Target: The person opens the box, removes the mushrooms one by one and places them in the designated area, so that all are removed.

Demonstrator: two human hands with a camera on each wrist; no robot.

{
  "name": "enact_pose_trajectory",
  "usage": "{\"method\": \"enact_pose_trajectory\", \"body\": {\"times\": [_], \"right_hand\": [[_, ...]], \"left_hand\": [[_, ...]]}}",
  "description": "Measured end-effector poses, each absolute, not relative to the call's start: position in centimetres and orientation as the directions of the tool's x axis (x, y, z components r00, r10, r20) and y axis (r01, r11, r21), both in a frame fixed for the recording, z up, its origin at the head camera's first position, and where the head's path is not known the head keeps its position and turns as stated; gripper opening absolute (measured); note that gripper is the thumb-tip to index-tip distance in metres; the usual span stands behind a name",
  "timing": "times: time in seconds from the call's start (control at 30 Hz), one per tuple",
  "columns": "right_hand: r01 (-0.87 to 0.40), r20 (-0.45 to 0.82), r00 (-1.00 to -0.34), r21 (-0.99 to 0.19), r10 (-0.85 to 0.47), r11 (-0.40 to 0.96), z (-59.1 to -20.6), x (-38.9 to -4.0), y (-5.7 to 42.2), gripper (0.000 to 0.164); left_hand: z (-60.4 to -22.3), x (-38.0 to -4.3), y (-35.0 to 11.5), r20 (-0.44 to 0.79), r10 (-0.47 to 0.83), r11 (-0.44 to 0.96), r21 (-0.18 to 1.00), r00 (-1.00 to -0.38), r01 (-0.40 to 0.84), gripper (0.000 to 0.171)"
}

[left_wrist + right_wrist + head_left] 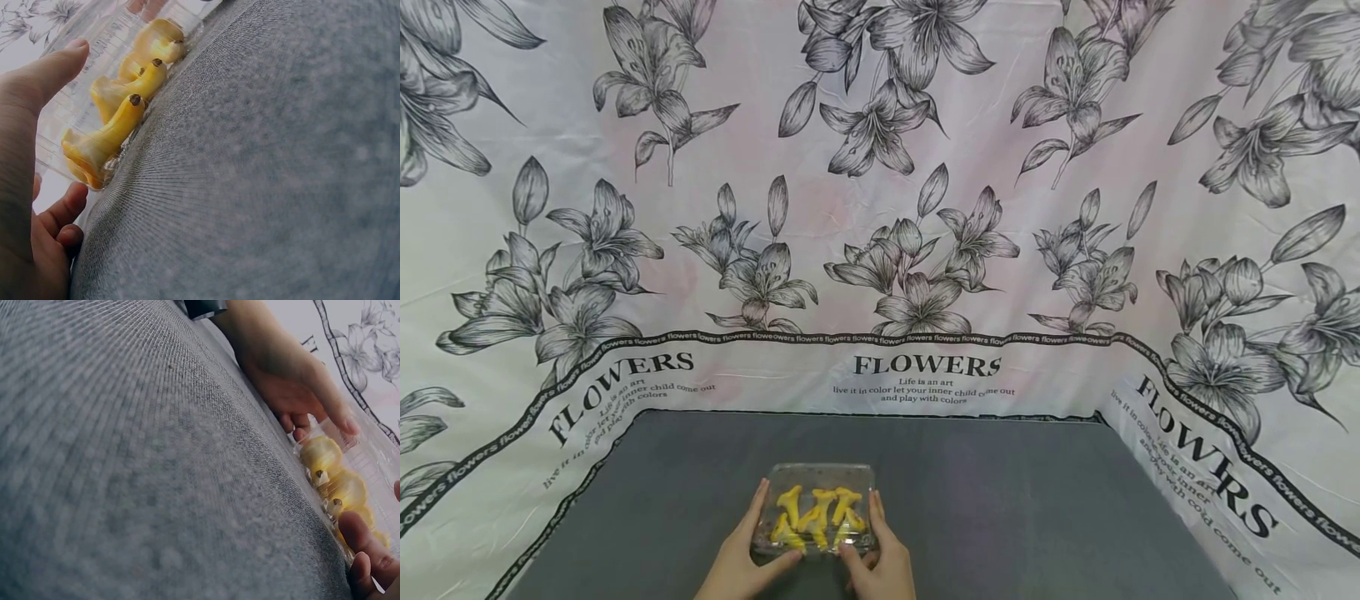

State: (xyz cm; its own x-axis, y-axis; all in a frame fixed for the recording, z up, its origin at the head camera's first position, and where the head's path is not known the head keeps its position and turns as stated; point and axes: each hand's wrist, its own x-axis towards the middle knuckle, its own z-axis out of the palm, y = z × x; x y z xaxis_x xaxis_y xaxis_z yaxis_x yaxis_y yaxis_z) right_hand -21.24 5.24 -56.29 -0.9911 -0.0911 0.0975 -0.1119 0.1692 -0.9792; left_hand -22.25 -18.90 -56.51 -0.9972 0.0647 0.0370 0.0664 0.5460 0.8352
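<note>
A clear plastic box (822,476) lies on the grey cloth, near the front of the head view. Inside it sit several yellow pieces (815,518), curved like bananas with dark tips (135,100) and flared pale ends. My left hand (747,554) grips the box's left side, fingers along the wall and thumb at the front edge. On the opposite side my right hand (882,557) holds it the same way, its thumb at the front corner. In the right wrist view, the left hand (294,378) and right fingers (369,550) lie at opposite ends of the box.
Grey cloth (1037,508) covers the table around the box. White fabric walls (925,375) printed with flowers and lettering enclose the table at the back and both sides.
</note>
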Motion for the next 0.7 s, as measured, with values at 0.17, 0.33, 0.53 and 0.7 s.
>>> {"method": "enact_pose_trajectory", "body": {"times": [0.17,0.33,0.53,0.7], "right_hand": [[-0.084,0.07,-0.993,-0.984,-0.094,0.156,-56.14,-21.21,5.29,0.084],[-0.053,0.041,-0.993,-0.993,-0.108,0.107,-56.1,-21.21,5.35,0.084],[-0.072,0.058,-0.989,-0.992,-0.134,0.1,-56.14,-21.33,5.47,0.079],[-0.058,0.04,-0.989,-0.99,-0.143,0.125,-55.98,-21.31,5.45,0.074]], "left_hand": [[-56.49,-22.33,-18.92,0.033,0.067,0.541,0.839,-0.997,0.064,0.117],[-56.32,-22.33,-18.99,0.026,0.074,0.549,0.833,-0.997,0.063,0.117],[-56.36,-22.38,-18.94,0.014,0.07,0.548,0.835,-0.997,0.05,0.118],[-56.42,-22.35,-18.8,0.014,0.068,0.533,0.844,-0.998,0.048,0.119]]}}
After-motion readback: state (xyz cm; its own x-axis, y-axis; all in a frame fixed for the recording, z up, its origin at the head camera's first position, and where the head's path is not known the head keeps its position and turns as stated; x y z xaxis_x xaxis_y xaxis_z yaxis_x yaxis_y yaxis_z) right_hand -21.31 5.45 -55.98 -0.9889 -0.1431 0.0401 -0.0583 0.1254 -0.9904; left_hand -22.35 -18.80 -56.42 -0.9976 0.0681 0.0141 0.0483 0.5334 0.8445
